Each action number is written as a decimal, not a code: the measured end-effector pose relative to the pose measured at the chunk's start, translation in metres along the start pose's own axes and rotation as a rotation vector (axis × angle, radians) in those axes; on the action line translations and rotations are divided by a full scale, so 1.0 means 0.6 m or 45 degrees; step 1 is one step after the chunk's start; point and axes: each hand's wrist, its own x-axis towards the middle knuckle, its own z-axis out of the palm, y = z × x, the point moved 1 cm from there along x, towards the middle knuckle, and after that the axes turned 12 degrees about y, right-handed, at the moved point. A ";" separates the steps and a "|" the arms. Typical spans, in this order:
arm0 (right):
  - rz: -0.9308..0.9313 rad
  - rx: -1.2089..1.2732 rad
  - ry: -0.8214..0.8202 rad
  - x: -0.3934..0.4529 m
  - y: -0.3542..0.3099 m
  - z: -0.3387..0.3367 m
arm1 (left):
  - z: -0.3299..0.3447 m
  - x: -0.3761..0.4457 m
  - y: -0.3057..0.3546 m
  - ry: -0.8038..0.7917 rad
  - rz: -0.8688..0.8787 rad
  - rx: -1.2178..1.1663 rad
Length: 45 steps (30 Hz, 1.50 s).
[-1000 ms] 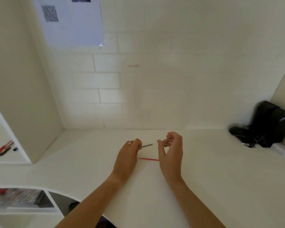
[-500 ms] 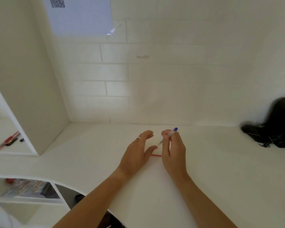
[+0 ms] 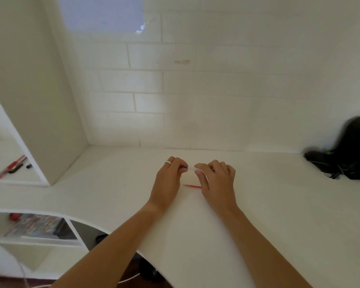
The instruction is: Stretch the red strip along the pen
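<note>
Both hands meet over the middle of a white desk (image 3: 258,215). Between them is a clear pen barrel (image 3: 190,168) with a blue end, lying level. My left hand (image 3: 168,179), a ring on one finger, pinches the blue end. My right hand (image 3: 216,181) grips the other end with curled fingers, which hide most of the barrel. A thin red refill (image 3: 192,186) lies on the desk just below, between the two hands, its right end under my right hand.
A black bag with cables (image 3: 349,156) sits at the desk's far right against the wall. On the left, a shelf holds red and black pens (image 3: 12,167). Lower shelves (image 3: 35,227) hold a patterned item. A brick wall backs the desk.
The pen, held upright in my right hand half a second ago, now lies level between both hands. My left hand has closed on its blue end. The camera tilted down slightly.
</note>
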 end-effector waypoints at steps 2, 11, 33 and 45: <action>0.013 -0.012 -0.007 0.000 0.005 0.001 | 0.001 0.000 -0.001 -0.015 0.024 0.085; 0.100 0.013 -0.047 -0.002 0.007 0.000 | -0.003 0.003 0.006 0.073 0.060 0.315; -0.082 -0.065 -0.209 0.008 0.007 -0.008 | 0.021 -0.001 -0.011 0.127 0.292 0.581; -0.077 0.331 -0.547 0.056 0.032 -0.014 | 0.041 0.003 -0.027 0.035 0.477 0.520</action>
